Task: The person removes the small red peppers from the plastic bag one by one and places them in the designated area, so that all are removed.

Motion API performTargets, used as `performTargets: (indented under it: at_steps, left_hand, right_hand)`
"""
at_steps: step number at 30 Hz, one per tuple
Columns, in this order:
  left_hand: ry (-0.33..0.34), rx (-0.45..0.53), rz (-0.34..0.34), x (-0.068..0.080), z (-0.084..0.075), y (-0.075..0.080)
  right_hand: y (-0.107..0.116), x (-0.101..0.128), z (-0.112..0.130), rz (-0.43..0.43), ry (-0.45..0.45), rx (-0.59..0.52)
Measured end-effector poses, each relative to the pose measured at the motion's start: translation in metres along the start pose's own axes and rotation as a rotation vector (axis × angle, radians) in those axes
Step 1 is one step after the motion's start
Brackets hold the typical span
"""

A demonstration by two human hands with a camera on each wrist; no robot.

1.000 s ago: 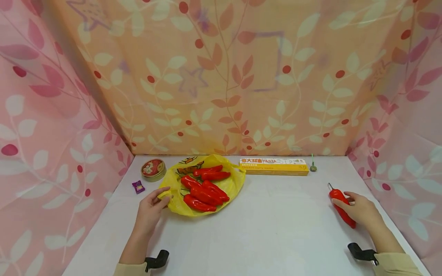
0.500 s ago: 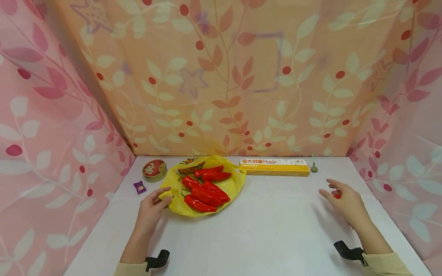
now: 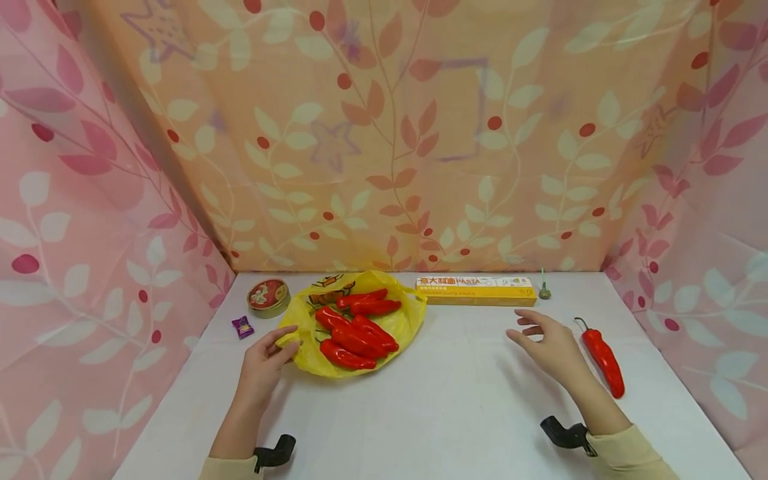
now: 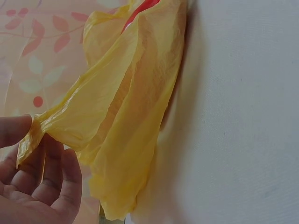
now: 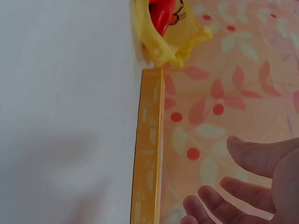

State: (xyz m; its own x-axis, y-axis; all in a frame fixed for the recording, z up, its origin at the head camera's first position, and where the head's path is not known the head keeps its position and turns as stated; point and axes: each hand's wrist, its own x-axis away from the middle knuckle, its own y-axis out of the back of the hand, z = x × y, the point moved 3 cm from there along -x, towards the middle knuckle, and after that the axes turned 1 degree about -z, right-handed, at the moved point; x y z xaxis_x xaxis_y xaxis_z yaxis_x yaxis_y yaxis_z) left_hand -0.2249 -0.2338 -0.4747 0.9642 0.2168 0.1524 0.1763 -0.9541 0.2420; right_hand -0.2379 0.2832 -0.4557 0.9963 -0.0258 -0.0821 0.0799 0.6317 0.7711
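Note:
A yellow plastic bag (image 3: 399, 327) lies spread on the table with several red peppers (image 3: 354, 339) in it. My left hand (image 3: 263, 357) pinches the bag's left edge between thumb and fingers, as the left wrist view shows closely. My right hand (image 3: 552, 350) hovers above the table right of the bag, fingers apart and holding nothing. A single red pepper (image 3: 605, 363) with a green stem lies on the table to the right of that hand. In the right wrist view, the thumb and fingers (image 5: 212, 198) are spread, with the bag beyond.
Behind my right hand stands a yellow pasta box (image 3: 477, 292), with a small lollipop-like item (image 3: 544, 290) at its right. A round red-topped tin (image 3: 268, 297) and a small purple wrapped candy (image 3: 243, 327) lie left of the bag. Patterned cloth walls (image 3: 384, 167) bound the table.
My right hand has let go of the single pepper at the right and moved left, away from it. The pepper stays on the table. My left hand keeps its pinch on the bag.

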Motion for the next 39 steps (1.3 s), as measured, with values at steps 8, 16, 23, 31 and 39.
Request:
performTargets:
  at_steps: [8,16,23,31,39]
  left_hand:
    - [0.005,0.006,-0.001,-0.001,0.002,-0.001]
    - [-0.006,-0.001,0.000,-0.003,0.002,0.000]
    - [-0.011,0.017,-0.005,-0.004,0.000,0.001]
    - [0.003,0.022,-0.007,-0.002,0.001,0.001]
    - [0.000,0.014,-0.010,-0.001,0.002,0.000]
  right_hand:
    - [-0.027,-0.007,0.028,0.015,0.062,-0.040]
    - [-0.055,-0.020,0.064,0.036,0.154,-0.102]
    - [-0.079,-0.030,0.094,0.082,0.190,-0.164]
    - [-0.119,-0.036,0.126,0.139,0.247,-0.228]
    - [-0.149,-0.040,0.145,0.211,0.264,-0.275]
